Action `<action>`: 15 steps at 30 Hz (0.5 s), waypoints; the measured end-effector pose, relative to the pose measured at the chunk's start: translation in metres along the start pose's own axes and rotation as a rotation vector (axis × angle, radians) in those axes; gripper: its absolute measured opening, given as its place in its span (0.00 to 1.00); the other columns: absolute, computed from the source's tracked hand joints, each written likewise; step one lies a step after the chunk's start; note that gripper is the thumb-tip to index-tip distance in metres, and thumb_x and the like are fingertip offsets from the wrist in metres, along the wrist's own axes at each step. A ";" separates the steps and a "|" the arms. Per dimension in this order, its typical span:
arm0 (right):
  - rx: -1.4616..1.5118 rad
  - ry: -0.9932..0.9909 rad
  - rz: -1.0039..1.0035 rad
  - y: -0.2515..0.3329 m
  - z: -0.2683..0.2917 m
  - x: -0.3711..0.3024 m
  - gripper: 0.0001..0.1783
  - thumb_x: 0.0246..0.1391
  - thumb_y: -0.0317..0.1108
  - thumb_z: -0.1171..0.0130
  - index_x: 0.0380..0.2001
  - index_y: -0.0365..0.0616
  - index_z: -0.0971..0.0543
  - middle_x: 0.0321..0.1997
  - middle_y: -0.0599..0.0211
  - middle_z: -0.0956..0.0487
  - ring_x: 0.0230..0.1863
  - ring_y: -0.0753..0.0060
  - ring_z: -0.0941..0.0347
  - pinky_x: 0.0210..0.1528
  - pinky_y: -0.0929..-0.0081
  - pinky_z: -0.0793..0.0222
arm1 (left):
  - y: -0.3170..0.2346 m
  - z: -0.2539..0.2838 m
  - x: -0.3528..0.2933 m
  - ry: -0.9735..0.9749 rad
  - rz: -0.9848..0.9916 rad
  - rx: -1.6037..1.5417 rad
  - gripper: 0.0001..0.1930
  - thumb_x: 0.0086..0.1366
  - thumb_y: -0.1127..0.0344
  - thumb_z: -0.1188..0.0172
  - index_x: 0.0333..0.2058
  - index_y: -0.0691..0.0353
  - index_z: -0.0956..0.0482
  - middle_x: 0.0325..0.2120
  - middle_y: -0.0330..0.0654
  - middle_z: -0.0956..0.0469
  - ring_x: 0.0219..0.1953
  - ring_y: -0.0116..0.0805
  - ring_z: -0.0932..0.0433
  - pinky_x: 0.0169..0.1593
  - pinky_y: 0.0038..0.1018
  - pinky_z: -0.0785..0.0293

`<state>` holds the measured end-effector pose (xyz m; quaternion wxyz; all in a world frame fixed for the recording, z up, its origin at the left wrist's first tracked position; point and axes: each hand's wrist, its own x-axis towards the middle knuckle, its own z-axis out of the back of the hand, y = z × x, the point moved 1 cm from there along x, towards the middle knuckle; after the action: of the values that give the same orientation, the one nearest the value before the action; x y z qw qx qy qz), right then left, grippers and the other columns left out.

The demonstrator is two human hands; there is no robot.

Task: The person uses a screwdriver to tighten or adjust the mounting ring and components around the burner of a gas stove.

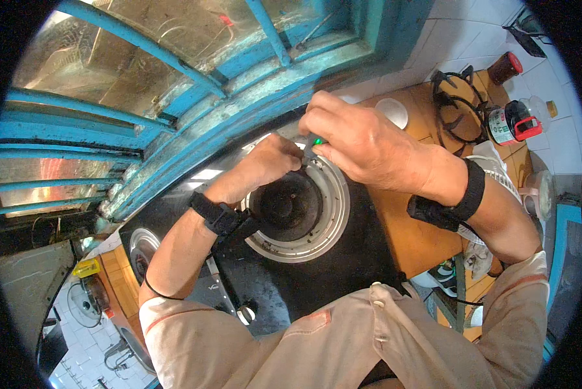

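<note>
My left hand (273, 161) is closed, fingers curled, above the far rim of a gas burner. Whatever it may hold is hidden. My right hand (362, 139) is closed just to its right, thumb and fingers pinched around a small object with a bright green spot (317, 141); too little of it shows to tell its kind. Below both hands lies the burner's black round centre (288, 206), set in a wide silver ring (333, 223) with dark specks. The ring sits in a black glossy stove top (356, 259). Both wrists wear black straps.
A second burner (144, 246) is at the left. Near the stove's front are a long-handled tool (220, 285) and a knob (245, 315). On the orange counter (401, 223) stand a black pot support (458, 104), a white round dish (393, 113) and a red-handled bottle (508, 123). Blue window bars (142, 45) border the far side.
</note>
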<state>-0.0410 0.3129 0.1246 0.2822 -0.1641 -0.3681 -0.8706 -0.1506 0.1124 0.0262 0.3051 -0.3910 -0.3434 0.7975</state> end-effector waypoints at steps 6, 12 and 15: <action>0.005 0.012 0.004 0.002 0.000 0.000 0.11 0.54 0.23 0.40 0.38 0.39 0.31 0.40 0.52 0.31 0.39 0.40 0.25 0.37 0.52 0.24 | 0.004 -0.002 0.001 -0.050 -0.021 -0.041 0.12 0.57 0.68 0.36 0.38 0.67 0.13 0.30 0.51 0.15 0.33 0.38 0.18 0.44 0.34 0.23; 0.015 0.024 -0.044 0.000 -0.003 -0.001 0.14 0.54 0.23 0.39 0.44 0.37 0.29 0.41 0.53 0.31 0.40 0.44 0.27 0.40 0.56 0.29 | 0.007 0.001 0.006 -0.001 -0.037 0.067 0.12 0.57 0.69 0.37 0.38 0.66 0.12 0.29 0.52 0.15 0.33 0.39 0.18 0.44 0.35 0.23; -0.003 0.016 -0.022 0.000 -0.003 -0.001 0.15 0.54 0.23 0.39 0.44 0.37 0.29 0.41 0.53 0.32 0.41 0.44 0.27 0.40 0.56 0.29 | -0.007 0.003 -0.003 0.003 -0.019 0.094 0.12 0.57 0.69 0.38 0.38 0.66 0.12 0.30 0.52 0.15 0.34 0.39 0.18 0.44 0.35 0.23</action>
<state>-0.0406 0.3114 0.1223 0.2753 -0.1537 -0.3664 -0.8754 -0.1506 0.1132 0.0339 0.3314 -0.3741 -0.3089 0.8092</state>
